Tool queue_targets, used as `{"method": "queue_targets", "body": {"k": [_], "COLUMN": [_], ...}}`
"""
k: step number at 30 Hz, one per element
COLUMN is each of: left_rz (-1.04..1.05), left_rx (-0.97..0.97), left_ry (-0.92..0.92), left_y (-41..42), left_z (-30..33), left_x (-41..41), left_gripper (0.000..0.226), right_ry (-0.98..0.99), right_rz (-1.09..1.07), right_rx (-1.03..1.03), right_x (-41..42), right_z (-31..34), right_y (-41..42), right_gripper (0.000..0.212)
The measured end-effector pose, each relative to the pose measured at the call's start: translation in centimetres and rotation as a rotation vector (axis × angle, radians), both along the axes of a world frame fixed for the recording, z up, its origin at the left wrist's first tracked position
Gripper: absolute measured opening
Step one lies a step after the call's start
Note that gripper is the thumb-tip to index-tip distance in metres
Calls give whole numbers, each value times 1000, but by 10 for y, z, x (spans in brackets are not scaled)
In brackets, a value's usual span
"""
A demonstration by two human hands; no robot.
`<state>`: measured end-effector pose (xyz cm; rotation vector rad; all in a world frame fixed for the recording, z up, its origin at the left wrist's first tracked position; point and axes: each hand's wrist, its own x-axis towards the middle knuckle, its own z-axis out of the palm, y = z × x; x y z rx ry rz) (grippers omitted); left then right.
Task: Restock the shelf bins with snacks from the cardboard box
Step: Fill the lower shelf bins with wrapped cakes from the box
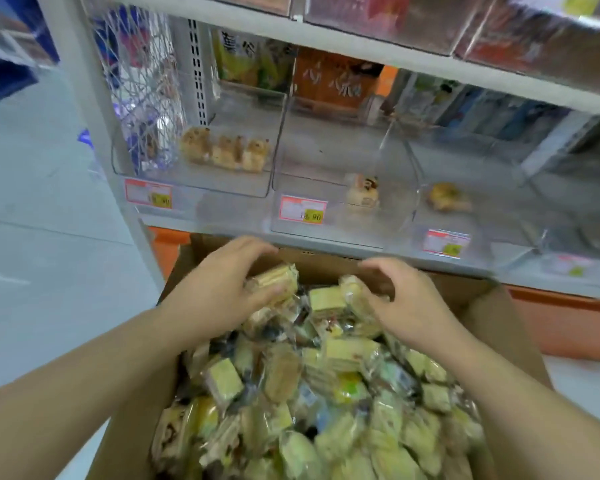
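Crosswise, snack (274, 280) in left hand (219, 282)

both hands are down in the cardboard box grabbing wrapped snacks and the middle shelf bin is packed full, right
Not quite. The head view shows the middle bin nearly empty, with one snack inside. The left hand and right hand are in the cardboard box, grabbing wrapped snacks.

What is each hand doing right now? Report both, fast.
Left hand: grips a wrapped cake snack over the cardboard box.
Right hand: fingers curled on a wrapped snack in the pile.
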<state>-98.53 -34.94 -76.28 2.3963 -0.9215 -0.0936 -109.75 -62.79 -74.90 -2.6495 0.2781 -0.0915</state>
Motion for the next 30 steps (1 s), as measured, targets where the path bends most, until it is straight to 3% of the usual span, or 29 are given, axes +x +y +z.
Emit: {"method": "queue_targets", "body": {"k": [6,13,16,18,23,30], "left_rz": [97,152,121,124,244,348], "left_rx": [159,255,275,227,-37,-591], "left_ry": [148,247,250,277,496,991], "left_y": [-28,-46,-48,-50,-45,-33], "left_z": [-35,-68,-68,-60,-22,41], "left_x": [7,24,21,15,3,-27], "left_gripper": [78,74,55,51,36,15], "right_ry": [305,354,315,273,136,-53], "right_rz": [-115,-137,-121,-107,-67,36], "right_rx": [7,19,-31,-13,196,170], "right_x": [-6,27,27,28,21,-16], "right_z": [-38,-86,-94,-85,-23,43], "right_y": [-38,-30,-28,-26,-10,29], "right_gripper": [66,84,58,46,45,68]}}
